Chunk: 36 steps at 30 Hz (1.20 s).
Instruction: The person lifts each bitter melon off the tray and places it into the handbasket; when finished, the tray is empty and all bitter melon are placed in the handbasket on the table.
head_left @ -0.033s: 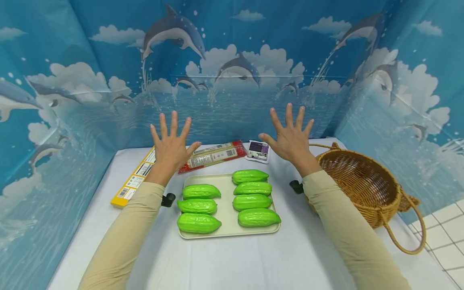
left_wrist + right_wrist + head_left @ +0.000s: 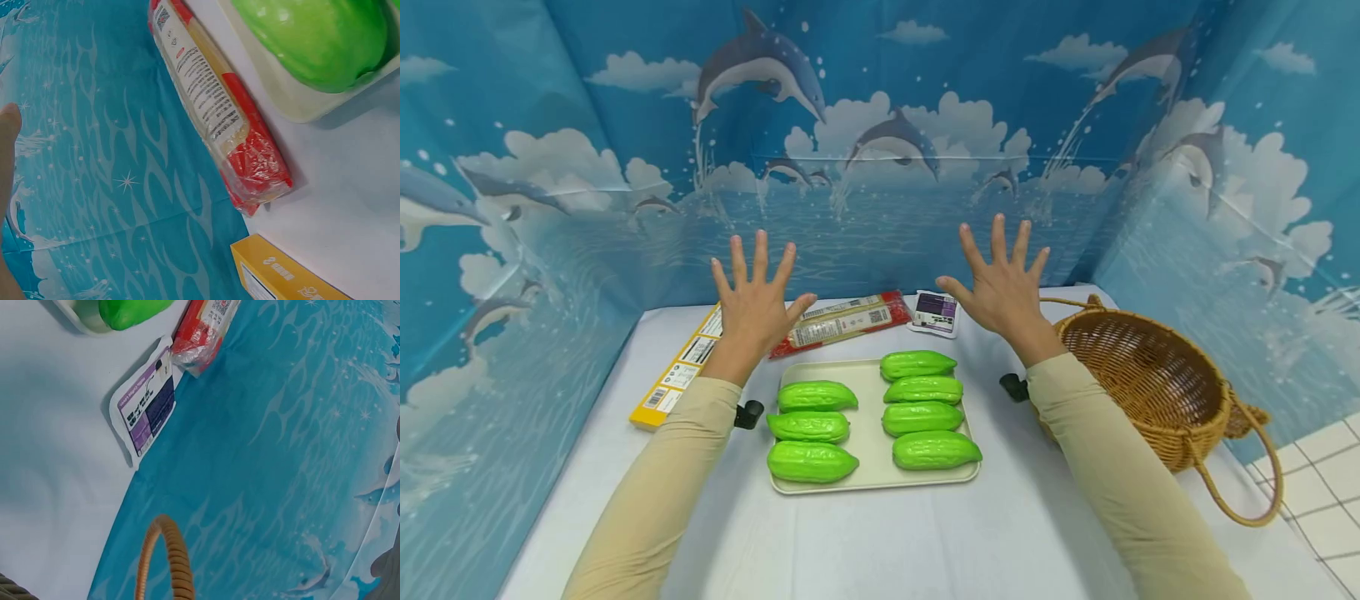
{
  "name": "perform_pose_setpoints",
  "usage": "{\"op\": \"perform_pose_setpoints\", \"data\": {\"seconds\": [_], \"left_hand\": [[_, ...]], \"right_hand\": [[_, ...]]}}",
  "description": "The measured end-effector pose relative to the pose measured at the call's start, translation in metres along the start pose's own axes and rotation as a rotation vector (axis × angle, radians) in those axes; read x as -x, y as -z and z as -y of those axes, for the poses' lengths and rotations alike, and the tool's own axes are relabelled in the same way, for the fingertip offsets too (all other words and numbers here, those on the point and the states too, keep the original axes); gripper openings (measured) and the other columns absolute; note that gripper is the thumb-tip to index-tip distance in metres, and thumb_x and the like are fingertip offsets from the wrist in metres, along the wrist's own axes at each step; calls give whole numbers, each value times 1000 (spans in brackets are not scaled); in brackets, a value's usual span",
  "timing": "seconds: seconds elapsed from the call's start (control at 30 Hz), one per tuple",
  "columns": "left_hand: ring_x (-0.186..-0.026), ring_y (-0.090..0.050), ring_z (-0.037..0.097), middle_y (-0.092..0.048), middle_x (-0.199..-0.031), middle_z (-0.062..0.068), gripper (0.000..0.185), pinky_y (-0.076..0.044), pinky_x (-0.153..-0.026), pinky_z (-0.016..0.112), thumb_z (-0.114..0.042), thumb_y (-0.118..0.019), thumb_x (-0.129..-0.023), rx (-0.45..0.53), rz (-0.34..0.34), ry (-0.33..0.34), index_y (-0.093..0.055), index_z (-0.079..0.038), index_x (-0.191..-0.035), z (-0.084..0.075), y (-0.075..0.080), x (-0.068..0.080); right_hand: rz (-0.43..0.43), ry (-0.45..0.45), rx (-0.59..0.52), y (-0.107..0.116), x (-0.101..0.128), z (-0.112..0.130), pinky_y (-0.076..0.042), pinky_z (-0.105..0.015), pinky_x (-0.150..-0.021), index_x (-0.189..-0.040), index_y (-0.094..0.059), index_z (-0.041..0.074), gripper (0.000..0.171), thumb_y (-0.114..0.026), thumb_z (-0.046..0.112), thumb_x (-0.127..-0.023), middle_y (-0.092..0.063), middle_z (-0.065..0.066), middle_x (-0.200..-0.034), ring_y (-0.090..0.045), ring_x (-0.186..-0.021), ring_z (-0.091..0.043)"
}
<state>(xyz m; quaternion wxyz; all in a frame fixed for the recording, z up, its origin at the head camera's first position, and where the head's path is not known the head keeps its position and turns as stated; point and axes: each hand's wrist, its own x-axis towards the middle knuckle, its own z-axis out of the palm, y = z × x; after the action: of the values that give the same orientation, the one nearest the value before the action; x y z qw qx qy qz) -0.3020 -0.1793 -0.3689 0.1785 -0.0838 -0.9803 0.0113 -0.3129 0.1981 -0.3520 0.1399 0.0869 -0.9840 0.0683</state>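
My left hand (image 2: 754, 312) is raised over the back left of the table, palm away, with its fingers straight and spread. At the same height on the other side, my right hand (image 2: 1002, 287) has its fingers spread too; neither holds anything. Between and below them lies a cream tray (image 2: 871, 467). On its left side are three bright green, wrinkled bitter melons (image 2: 812, 462). Several more bitter melons (image 2: 936, 450) form a column on its right side. A red and clear packet of dried sticks (image 2: 215, 106) lies behind the tray, near the left thumb.
A flat white and purple sachet (image 2: 147, 403) lies beside the red packet's end. At the left stands a yellow box (image 2: 673, 387), partly behind the left arm. A woven wicker basket (image 2: 1195, 433) with loop handles sits at the right. A dolphin-print curtain (image 2: 880, 225) surrounds the table.
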Motion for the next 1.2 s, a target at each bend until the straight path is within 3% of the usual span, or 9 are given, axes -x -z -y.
{"op": "perform_pose_setpoints", "data": {"seconds": [0.27,0.43,0.53,0.7,0.8,0.97,1.1,1.2], "left_hand": [[-148,33,40,25,-167,9,87,10,-115,72,-73,-37,-98,0,6,3,0,-31,-165,6,5,8],[-150,28,40,15,-170,14,83,6,-117,70,-68,-40,-100,47,19,23,-7,-28,-165,11,18,24],[-155,8,45,-5,-170,20,76,-7,-118,70,-56,-50,-103,154,-18,33,-23,-20,-164,12,32,42],[-141,-40,44,-44,-154,21,59,-36,-109,65,-36,-58,-103,511,-31,123,-44,-10,-154,6,47,92],[-128,-53,37,-54,-145,17,56,-47,-101,57,-35,-60,-102,709,41,255,-48,-9,-150,-2,42,128],[-111,-60,26,-61,-131,13,47,-54,-86,39,-33,-66,-99,878,240,494,-56,-8,-137,-12,18,186],[-91,-63,20,-65,-112,11,37,-53,-67,31,-27,-72,-94,959,378,576,-61,-4,-122,-18,0,217],[-81,-61,17,-65,-102,8,34,-50,-58,30,-23,-76,-90,1000,430,606,-63,-3,-115,-22,-9,230]], "right_hand": [[-6,14,-21,3,7,4,12,-77,-110,-161,11,40,90,-27,84,-92,24,-12,-167,33,-147,-42],[-15,36,-46,13,22,8,6,-78,-112,-162,9,37,88,-32,78,-96,17,-14,-169,25,-150,-45],[-39,55,-79,20,37,12,1,-77,-113,-163,6,33,86,-40,68,-100,7,-17,-170,17,-152,-46],[-120,159,-116,27,69,23,-18,-72,-115,-165,-10,19,83,-56,49,-102,-20,-25,-165,-12,-152,-51],[-109,219,-198,27,91,24,-25,-69,-114,-164,-16,13,81,-61,38,-102,-30,-26,-161,-23,-149,-51],[61,225,-410,13,127,20,-30,-67,-112,-164,-18,14,81,-65,34,-100,-35,-22,-160,-32,-145,-46],[131,222,-529,-2,152,15,-43,-62,-103,-159,-33,11,77,-73,29,-95,-47,-19,-150,-48,-134,-39],[157,240,-568,-17,166,14,-49,-57,-99,-151,-46,10,69,-77,26,-92,-56,-14,-140,-56,-126,-33]]}}
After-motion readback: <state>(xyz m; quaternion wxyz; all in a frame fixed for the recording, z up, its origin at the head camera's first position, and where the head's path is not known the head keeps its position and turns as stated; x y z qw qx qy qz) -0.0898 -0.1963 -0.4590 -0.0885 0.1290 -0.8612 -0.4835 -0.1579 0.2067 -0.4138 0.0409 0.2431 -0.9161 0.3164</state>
